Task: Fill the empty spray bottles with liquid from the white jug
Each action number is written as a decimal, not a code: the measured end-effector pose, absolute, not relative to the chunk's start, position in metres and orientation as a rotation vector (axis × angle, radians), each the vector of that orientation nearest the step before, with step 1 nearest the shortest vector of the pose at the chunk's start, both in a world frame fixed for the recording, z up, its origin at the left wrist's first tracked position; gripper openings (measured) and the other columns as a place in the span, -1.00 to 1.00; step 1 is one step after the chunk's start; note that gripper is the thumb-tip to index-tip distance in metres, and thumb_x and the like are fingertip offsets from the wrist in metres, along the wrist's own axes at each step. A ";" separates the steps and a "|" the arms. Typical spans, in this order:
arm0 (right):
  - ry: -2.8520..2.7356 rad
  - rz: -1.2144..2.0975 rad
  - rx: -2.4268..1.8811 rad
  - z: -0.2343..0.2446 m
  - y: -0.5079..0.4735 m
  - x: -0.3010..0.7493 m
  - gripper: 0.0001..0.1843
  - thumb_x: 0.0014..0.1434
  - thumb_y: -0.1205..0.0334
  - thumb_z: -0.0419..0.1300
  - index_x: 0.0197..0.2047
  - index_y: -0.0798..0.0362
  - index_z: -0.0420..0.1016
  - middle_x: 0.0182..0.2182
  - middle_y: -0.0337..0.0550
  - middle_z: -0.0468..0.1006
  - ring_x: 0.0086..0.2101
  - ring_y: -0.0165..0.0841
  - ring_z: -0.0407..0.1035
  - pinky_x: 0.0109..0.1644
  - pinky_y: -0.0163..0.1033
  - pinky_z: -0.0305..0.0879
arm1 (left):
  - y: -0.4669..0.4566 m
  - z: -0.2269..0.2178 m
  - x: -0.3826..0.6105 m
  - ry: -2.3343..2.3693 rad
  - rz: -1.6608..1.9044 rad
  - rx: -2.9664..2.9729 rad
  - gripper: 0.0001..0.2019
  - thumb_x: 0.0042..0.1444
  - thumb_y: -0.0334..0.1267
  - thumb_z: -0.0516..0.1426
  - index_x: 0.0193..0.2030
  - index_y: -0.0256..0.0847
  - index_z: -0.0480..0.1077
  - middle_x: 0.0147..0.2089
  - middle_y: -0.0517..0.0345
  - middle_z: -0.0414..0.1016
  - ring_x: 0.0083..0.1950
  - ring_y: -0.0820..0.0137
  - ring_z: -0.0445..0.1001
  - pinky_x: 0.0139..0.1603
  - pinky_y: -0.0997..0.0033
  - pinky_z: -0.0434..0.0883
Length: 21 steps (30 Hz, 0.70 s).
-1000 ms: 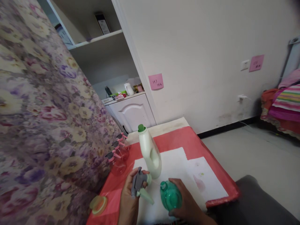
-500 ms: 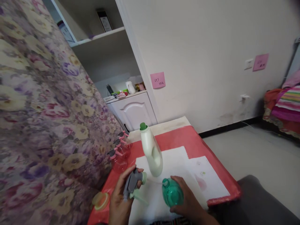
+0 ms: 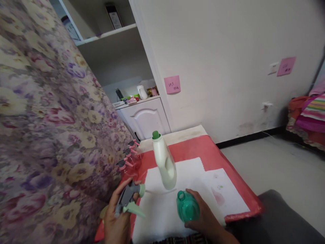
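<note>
The green bottle (image 3: pixel 187 210) stands on the white sheet (image 3: pixel 162 217) near the table's near edge, its open neck pointing up and toward the far side. The right hand (image 3: pixel 203 218) wraps around it from the near right, fingers closed on its body. The spray head (image 3: pixel 128 200), grey with a pale green trigger and collar, is lifted off the bottle and held over the near left part of the table (image 3: pixel 215 156); the left hand (image 3: pixel 116 220) is clamped around it, and its thin dip tube runs toward the sheet's middle. Just beyond the green bottle, a white bottle (image 3: pixel 165 162) with a green cap stands on the sheet's far part, leaning in the view. Along the table's left edge, against the flowered fabric (image 3: pixel 45 118), sit pink spray bottles (image 3: pixel 130 162). A second, stained sheet (image 3: pixel 225 193) lies toward the right edge. A pink note (image 3: pixel 172 84) sticks on the wall behind the far edge.
</note>
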State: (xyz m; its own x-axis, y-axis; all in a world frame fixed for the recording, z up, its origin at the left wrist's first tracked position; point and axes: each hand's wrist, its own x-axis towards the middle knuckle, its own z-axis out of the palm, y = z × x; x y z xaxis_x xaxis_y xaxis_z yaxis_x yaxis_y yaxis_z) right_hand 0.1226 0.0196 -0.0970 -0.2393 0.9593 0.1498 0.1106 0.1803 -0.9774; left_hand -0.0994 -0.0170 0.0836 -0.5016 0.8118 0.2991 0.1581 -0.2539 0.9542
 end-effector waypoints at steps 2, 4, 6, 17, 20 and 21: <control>-1.559 1.182 -1.073 -0.096 0.019 0.122 0.04 -0.36 0.45 0.38 0.26 0.02 0.18 0.23 0.05 0.29 0.25 0.04 0.15 0.35 0.09 0.04 | -0.011 0.078 -0.104 1.470 1.874 1.111 -0.41 -0.12 -0.15 0.39 0.11 -0.07 0.42 -0.06 0.19 0.59 -0.12 0.42 0.53 -0.07 0.58 0.42; -1.553 1.178 -1.077 -0.096 0.018 0.122 0.03 -0.36 0.44 0.37 0.25 0.03 0.18 0.23 0.07 0.30 0.24 0.04 0.16 0.35 0.09 0.05 | -0.004 0.070 -0.113 1.428 1.947 1.042 -0.44 -0.08 -0.17 0.37 0.12 -0.07 0.41 -0.12 0.22 0.58 -0.14 0.48 0.52 -0.08 0.62 0.41; -1.542 1.172 -1.084 -0.097 0.017 0.123 0.01 -0.33 0.44 0.35 0.25 0.02 0.18 0.23 0.06 0.29 0.24 0.04 0.16 0.36 0.11 0.03 | 0.005 0.058 -0.128 1.419 2.029 0.968 -0.44 -0.05 -0.18 0.35 0.14 -0.08 0.40 -0.14 0.24 0.56 -0.19 0.53 0.51 -0.12 0.64 0.40; -1.559 1.178 -1.114 -0.111 0.014 0.128 -0.01 -0.29 0.34 0.34 0.27 -0.02 0.15 0.27 -0.01 0.29 0.27 0.01 0.13 0.35 0.02 0.05 | 0.038 -0.054 -0.198 1.464 2.093 0.743 -0.50 -0.16 -0.11 0.39 -0.02 -0.11 0.47 -0.16 0.23 0.56 -0.20 0.48 0.51 -0.13 0.53 0.41; -1.579 1.144 -1.097 -0.122 0.016 0.129 -0.01 -0.26 0.27 0.36 0.28 -0.02 0.14 0.27 0.00 0.28 0.27 0.02 0.13 0.35 0.03 0.05 | 0.050 -0.067 -0.199 1.402 2.057 0.722 -0.46 -0.19 -0.12 0.39 0.00 -0.09 0.46 -0.16 0.22 0.57 -0.22 0.46 0.52 -0.19 0.51 0.43; -1.586 1.133 -1.095 -0.126 0.016 0.129 -0.01 -0.25 0.25 0.36 0.29 -0.02 0.14 0.27 0.01 0.28 0.27 0.02 0.13 0.35 0.03 0.05 | 0.055 -0.070 -0.199 1.379 2.043 0.720 -0.45 -0.21 -0.13 0.40 -0.01 -0.10 0.46 -0.17 0.22 0.58 -0.23 0.45 0.53 -0.21 0.50 0.44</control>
State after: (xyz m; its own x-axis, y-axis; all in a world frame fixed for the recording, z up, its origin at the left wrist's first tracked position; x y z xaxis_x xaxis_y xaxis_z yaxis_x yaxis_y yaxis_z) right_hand 0.1292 0.0161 -0.1257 -0.2285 0.9608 0.1571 0.1630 0.1969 -0.9668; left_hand -0.1988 0.0548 -0.0697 -0.6953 0.7088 0.1190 -0.1549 -0.3094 0.9382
